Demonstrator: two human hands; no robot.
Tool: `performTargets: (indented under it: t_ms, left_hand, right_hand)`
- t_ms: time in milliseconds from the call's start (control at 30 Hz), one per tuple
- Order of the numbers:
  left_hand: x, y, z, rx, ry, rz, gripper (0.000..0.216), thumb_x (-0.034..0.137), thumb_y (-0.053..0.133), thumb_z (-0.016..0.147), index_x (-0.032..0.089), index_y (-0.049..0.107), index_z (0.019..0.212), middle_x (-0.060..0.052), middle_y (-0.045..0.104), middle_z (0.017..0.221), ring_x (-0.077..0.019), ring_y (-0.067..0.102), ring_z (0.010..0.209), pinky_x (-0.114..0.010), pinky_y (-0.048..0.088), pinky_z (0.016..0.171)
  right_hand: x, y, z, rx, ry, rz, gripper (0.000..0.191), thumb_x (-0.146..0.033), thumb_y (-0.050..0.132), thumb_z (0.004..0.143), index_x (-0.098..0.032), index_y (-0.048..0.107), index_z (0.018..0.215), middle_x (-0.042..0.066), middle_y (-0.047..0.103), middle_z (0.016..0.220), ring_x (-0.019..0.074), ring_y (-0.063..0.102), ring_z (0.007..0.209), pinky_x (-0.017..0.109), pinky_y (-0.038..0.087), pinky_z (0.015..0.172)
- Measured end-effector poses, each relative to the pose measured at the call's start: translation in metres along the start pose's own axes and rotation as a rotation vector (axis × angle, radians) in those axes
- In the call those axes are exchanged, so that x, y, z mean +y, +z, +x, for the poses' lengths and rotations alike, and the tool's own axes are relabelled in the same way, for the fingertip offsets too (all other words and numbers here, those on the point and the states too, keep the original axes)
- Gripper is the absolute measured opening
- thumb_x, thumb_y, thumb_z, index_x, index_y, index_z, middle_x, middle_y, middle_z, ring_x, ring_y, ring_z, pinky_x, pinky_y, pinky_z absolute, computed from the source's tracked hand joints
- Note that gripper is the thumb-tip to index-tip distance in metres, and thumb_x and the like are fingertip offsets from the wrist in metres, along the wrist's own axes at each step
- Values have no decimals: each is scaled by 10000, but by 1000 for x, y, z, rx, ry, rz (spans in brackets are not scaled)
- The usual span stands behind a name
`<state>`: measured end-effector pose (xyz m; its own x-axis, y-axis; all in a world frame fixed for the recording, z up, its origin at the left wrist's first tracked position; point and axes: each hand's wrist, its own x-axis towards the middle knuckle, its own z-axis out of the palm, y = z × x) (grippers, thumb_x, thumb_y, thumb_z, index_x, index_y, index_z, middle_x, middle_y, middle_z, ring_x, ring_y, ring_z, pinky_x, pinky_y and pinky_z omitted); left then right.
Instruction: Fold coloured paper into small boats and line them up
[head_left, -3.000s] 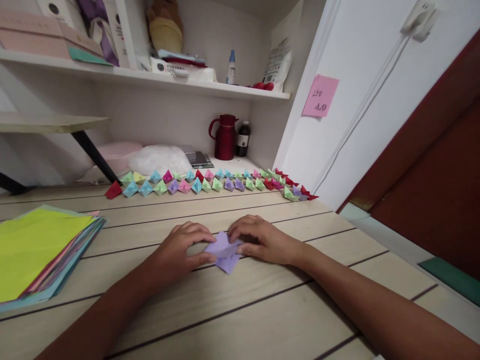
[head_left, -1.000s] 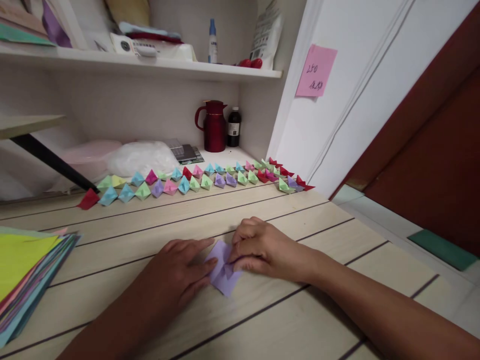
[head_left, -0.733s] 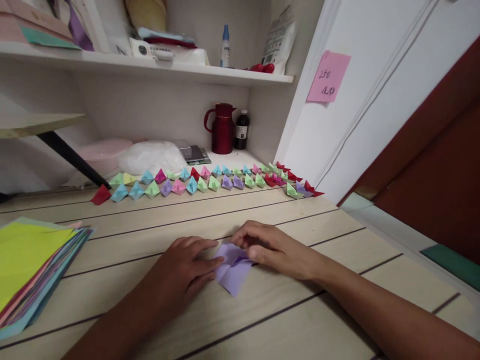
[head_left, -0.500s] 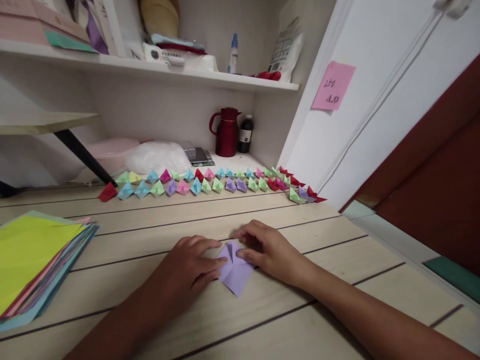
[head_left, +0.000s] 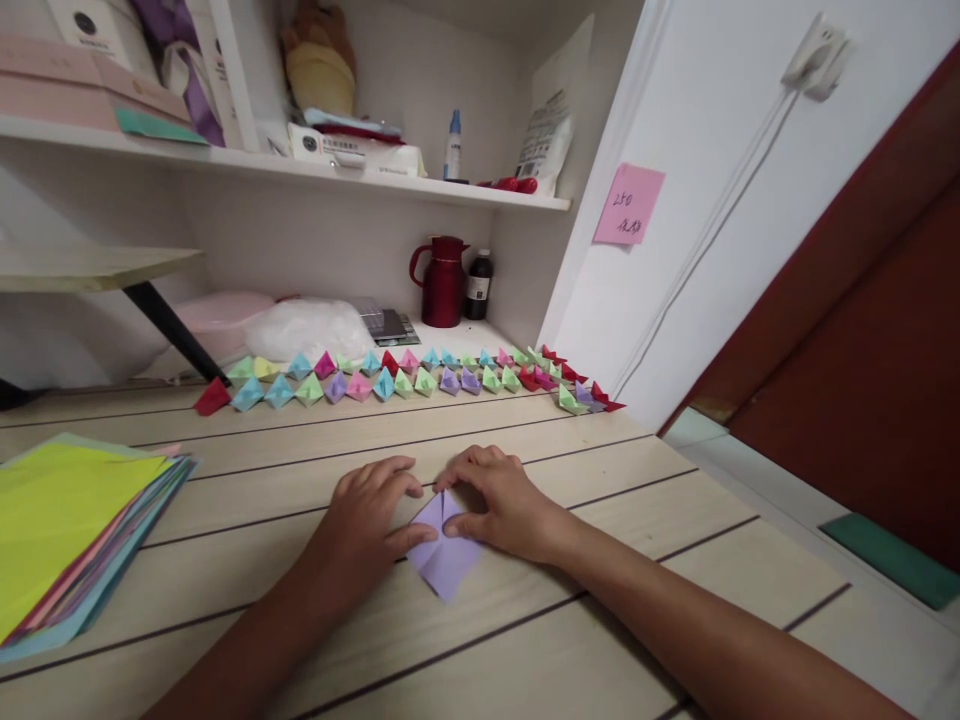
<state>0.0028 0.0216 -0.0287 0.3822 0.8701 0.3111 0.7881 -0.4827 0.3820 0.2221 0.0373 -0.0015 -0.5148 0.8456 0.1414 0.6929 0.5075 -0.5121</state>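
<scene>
A small square of purple origami paper (head_left: 444, 570) lies on the wooden table with one corner toward me and folded flaps meeting at its far corner. My left hand (head_left: 371, 510) rests at its left side, thumb stretched flat onto the paper. Its index finger is raised apart from the thumb, above the left edge. My right hand (head_left: 506, 505) is closed over the right far edge, thumb on the flap and fingertips curled at the far corner. Those curled fingers hide part of the paper's right side.
Rows of small folded paper boats (head_left: 384, 384) in many colours line the table's back. A stack of coloured paper (head_left: 75, 520) lies at the left. Behind stand a red thermos jug (head_left: 442, 285), a dark bottle (head_left: 478, 285) and a white plastic bag (head_left: 311, 330).
My right fingers have moved in to the paper's far corner, and the flaps there lie flatter. My left index finger has lifted off the paper's edge. The camera view has shifted.
</scene>
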Motion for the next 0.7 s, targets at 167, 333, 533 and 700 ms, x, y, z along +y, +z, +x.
performTargets:
  t_ms: [167,333,533,700]
  left_hand:
    - [6,5,-1,55,-1,-36,284,327,752,701,230,608,926,-82,592,1299,-298,497,1234,-481,350,1013]
    - [10,0,1,-11,-31,-40,405,343,762,695,241,629,1064,-85,581,1316,-306,483,1250,-491,330,1029]
    - [13,-3,4,-51,-81,-54,373,303,771,682,280,683,1044,-54,590,1306,-307,490,1237,-506,314,1034]
    - [32,0,6,-34,-27,-154,206,278,750,699,286,736,905,-39,673,1116,-278,568,1090,-479,371,985]
  right_hand:
    - [-1,0,2,11,-1,99,401,-292,866,594,-231,638,919,12,611,1036,221,507,1015,381,314,898]
    - [5,-2,4,7,-45,238,290,-213,836,618,-205,618,810,-35,593,795,160,521,827,313,345,816]
    - [10,4,5,-88,-12,627,237,-210,781,658,-186,577,778,-58,540,672,99,483,611,219,363,582]
    - [1,1,3,-59,-75,768,282,-282,776,691,-194,584,878,-43,536,712,109,498,641,232,414,608]
